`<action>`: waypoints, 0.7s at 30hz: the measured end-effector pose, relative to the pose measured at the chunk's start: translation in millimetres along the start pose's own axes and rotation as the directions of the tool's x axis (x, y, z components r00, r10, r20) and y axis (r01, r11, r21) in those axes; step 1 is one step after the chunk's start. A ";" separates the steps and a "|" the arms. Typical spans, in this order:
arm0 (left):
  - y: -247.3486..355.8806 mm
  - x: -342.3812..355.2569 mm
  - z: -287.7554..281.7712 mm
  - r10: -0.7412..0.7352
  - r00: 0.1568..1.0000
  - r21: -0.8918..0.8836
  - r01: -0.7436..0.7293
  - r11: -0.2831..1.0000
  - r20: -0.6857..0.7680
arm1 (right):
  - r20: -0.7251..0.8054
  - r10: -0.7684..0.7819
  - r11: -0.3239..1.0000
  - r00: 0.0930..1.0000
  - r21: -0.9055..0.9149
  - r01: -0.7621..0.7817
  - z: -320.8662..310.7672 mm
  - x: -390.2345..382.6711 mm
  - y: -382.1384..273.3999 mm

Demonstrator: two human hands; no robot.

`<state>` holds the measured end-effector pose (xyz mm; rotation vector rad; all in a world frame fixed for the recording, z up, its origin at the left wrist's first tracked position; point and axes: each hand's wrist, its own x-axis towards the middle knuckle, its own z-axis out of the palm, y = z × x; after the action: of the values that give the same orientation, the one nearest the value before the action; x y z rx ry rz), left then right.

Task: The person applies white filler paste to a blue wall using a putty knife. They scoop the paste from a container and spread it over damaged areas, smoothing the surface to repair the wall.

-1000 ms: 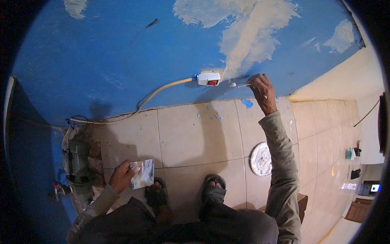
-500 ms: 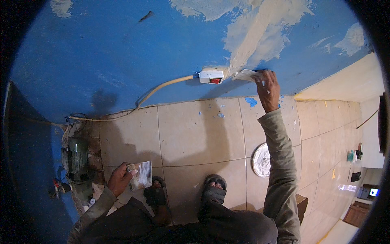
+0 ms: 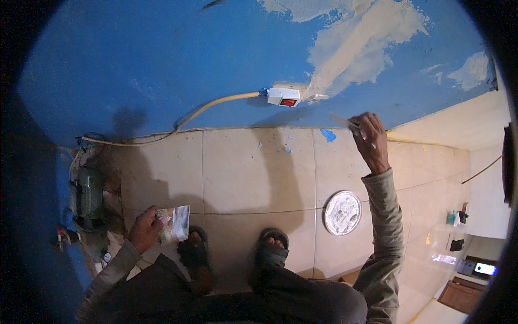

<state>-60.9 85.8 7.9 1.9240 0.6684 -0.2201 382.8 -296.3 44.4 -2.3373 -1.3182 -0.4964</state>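
My right hand [image 3: 369,137] grips a thin scraper [image 3: 342,121], blurred and held just off the blue wall [image 3: 205,59]. Above it, a pale band of filler [image 3: 353,51] runs down the wall to a white switch box [image 3: 283,97] with a red rocker. My left hand [image 3: 144,229] is low at the left, its fingers closed on a flat, square putty blade [image 3: 175,222] smeared with white. On the floor near my right forearm sits a round lid [image 3: 342,213] covered in white filler.
A tan cable [image 3: 216,102] runs from the switch box to a green motor pump [image 3: 89,194] at the left. Blue paint flakes [image 3: 328,135] lie on the tiled floor [image 3: 253,183] along the wall. My sandalled feet [image 3: 272,243] stand on the tiles.
My right hand has drawn the scraper away from the wall beside the switch box, down and to the right. The left hand still holds its blade. The whole view has shifted slightly.
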 end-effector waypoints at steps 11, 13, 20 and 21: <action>8.7 -11.2 -7.0 0.000 0.999 0.009 0.000 1.000 0.044 | 0.087 -0.026 1.000 0.996 -0.001 0.027 17.3 44.0 -0.6; 6.6 -11.9 -7.6 -0.026 0.998 -0.034 0.029 0.999 0.060 | 0.087 -0.005 1.000 0.996 -0.011 0.006 21.8 41.8 1.2; 5.6 -18.3 -10.1 -0.074 0.996 -0.049 0.076 0.996 0.053 | 0.087 -0.023 0.991 0.996 -0.127 0.034 34.4 41.2 2.9; 5.5 -18.8 -9.7 -0.081 0.996 -0.049 0.083 0.995 0.042 | 0.074 -0.055 0.987 0.996 -0.144 0.065 35.5 41.4 4.8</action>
<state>-74.9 86.1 24.7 1.8408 0.7204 -0.2903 410.9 -250.6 33.6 -2.4601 -1.4325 -0.5522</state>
